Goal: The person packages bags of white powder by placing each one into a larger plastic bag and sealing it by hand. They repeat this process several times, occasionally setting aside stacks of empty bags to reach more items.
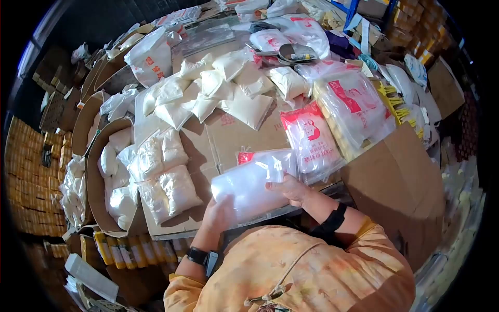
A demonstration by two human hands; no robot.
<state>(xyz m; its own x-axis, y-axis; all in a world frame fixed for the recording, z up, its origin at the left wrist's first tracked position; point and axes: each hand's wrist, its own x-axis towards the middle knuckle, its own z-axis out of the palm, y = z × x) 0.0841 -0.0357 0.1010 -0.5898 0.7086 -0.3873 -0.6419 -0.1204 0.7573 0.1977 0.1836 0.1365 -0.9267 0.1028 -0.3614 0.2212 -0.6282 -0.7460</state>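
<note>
A thick stack of clear plastic bags [252,184] is held between both hands over the front edge of the cardboard-covered table [234,138]. My left hand [221,210] grips the stack's left end from below, its fingers partly behind the plastic. At the right end, my right hand [290,190] has its thumb on top and its fingers closed round the edge. Just beyond the right hand lies a red and white printed bag pack [312,138]. Filled white bags [176,190] lie left of the stack, and more cream-white filled bags [247,106] are heaped farther back.
An open box with white bags [122,213] stands at the left. A larger pack of printed bags [356,106] lies at the right beside a cardboard sheet [397,187]. A dark pan [297,53] sits at the back. Stacked yellowish packages [34,179] line the far left.
</note>
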